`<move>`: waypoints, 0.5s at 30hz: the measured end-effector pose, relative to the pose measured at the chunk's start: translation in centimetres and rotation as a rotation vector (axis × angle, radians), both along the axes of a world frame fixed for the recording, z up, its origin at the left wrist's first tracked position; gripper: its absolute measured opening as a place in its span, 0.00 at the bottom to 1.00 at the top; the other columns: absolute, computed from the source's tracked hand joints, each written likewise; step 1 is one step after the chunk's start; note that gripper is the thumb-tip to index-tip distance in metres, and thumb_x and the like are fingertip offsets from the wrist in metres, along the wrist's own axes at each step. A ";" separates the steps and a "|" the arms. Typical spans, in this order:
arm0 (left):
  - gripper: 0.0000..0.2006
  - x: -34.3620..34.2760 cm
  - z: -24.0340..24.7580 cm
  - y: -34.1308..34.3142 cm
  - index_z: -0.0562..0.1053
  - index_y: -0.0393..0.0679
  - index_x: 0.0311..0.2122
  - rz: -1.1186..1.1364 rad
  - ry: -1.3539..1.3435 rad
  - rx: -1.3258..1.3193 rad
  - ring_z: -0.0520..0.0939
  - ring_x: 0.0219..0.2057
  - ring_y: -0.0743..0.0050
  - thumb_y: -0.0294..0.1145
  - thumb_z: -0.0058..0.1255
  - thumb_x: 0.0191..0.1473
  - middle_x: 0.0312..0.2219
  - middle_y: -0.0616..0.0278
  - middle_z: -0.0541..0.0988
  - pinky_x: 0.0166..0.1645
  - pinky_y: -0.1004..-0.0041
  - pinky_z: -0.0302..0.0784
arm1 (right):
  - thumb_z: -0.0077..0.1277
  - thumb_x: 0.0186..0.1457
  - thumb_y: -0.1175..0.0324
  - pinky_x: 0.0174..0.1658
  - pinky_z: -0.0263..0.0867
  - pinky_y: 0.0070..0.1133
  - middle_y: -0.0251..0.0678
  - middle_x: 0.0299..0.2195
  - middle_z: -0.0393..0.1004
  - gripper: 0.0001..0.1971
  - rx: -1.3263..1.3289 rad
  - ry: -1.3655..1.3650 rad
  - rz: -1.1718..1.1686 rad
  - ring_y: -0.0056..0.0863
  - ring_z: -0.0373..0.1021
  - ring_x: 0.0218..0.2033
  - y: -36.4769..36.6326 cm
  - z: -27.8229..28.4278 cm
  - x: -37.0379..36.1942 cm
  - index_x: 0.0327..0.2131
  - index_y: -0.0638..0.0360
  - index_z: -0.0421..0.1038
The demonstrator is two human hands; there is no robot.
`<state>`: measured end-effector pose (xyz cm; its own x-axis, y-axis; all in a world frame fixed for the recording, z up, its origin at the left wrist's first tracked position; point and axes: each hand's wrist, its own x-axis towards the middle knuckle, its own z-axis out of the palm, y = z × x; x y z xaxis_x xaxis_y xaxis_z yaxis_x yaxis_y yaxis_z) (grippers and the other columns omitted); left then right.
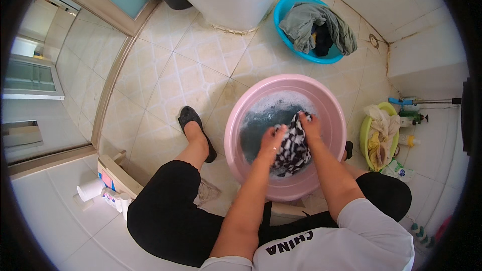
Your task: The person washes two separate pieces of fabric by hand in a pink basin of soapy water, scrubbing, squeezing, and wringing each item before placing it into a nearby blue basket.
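Note:
A wet black-and-white patterned cloth (292,151), likely a garment, hangs partly in the soapy water of a large pink basin (233,143). My left hand (272,141) is closed on the cloth's left side, with suds on the fingers. At its upper right part, my right hand (310,124) grips the same cloth. Both hands are just above the water, inside the rim. White foam (281,101) floats along the far side of the grey-blue water. The lower end of the cloth lies in the water.
Beyond the basin, a blue tub (281,32) holds grey and dark clothes. A yellow-green tub (365,143) with light cloths stands to the right, beside bottles (409,141). A white toilet (226,0) is at the far side. My slippered left foot (191,118) rests on the tiles.

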<state>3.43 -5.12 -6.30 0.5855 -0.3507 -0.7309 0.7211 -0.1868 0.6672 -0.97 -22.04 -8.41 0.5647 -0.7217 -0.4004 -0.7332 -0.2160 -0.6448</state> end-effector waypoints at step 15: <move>0.24 -2.4 -7.1 4.2 0.67 0.38 0.45 0.310 0.077 0.252 0.73 0.40 0.55 0.43 0.50 0.44 0.38 0.58 0.74 0.46 0.63 0.68 | 0.47 0.44 0.71 0.34 0.63 0.23 0.39 0.32 0.71 0.19 0.659 -0.004 -0.227 0.29 0.67 0.29 5.9 2.3 -0.3 0.43 0.64 0.65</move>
